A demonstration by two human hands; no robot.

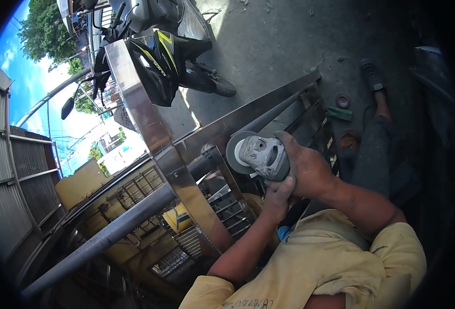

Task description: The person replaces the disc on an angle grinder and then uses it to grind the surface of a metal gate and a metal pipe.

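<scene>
An angle grinder with a worn grey gear head is held in both hands over the metal frame. Its round disc faces left, close to the frame's bars; I cannot tell whether it touches them. My right hand wraps round the grinder's body near the head. Below it, my left hand is closed on the lower part of the tool, its fingers partly hidden. A shiny metal frame of flat bars and tubes lies under and beyond the grinder.
A black motorcycle with yellow stripes stands beyond the frame. A long grey pipe runs to the lower left. On the concrete floor lie a round reddish item and a green block, near a shoed foot.
</scene>
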